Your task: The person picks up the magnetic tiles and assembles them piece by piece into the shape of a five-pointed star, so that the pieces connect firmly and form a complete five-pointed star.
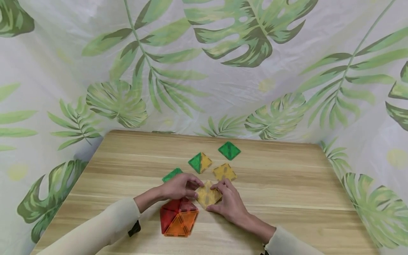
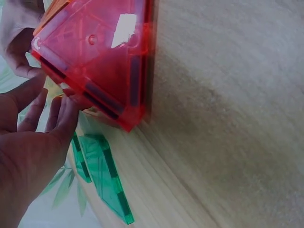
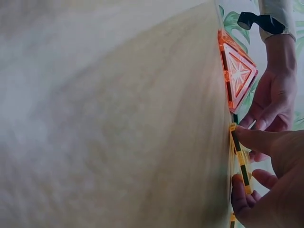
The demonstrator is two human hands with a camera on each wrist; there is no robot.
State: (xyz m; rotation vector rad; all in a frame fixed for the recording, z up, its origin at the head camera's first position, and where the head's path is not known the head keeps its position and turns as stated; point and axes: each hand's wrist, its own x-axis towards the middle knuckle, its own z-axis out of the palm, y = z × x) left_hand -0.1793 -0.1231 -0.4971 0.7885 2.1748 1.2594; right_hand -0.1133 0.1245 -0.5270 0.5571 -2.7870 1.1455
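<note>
Yellow translucent magnetic tiles [image 1: 208, 194] sit between the two hands, near the table's middle. My right hand [image 1: 231, 203] pinches them at the right side; the right wrist view shows a tilted yellow tile [image 3: 241, 159] between thumb and fingers. At their left edge, my left hand [image 1: 180, 186] holds on with curled fingertips and thumb, partly hidden in the left wrist view behind a red tile [image 2: 95, 52]. Just below the left hand stands a raised shape of red and orange triangular tiles [image 1: 178, 217].
Beyond the hands lie a yellow tile pair [image 1: 224, 171], a green-and-yellow pair [image 1: 200, 163] and a green pair [image 1: 229, 151]. Another green piece [image 1: 172, 174] is partly covered by the left hand. A leaf-patterned cloth [image 1: 172, 88] hangs behind the wooden table [image 1: 287, 184].
</note>
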